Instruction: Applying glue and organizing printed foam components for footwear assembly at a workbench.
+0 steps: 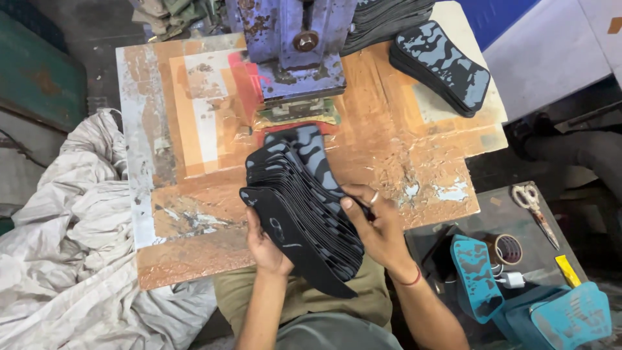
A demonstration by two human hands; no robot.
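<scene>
The left hand (267,245) holds a fanned stack of black insoles (304,204) from below, its fingers closed under it. The right hand (378,227) grips the stack's right side, above the worn surface (194,194).

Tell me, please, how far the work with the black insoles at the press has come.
Done, it seems: a stack of patterned insoles lies at the table's far right corner. In hand: left hand and right hand hold a fanned bundle of insoles before the blue press. Left: apparently this whole bundle; nothing lies under the press.
</scene>
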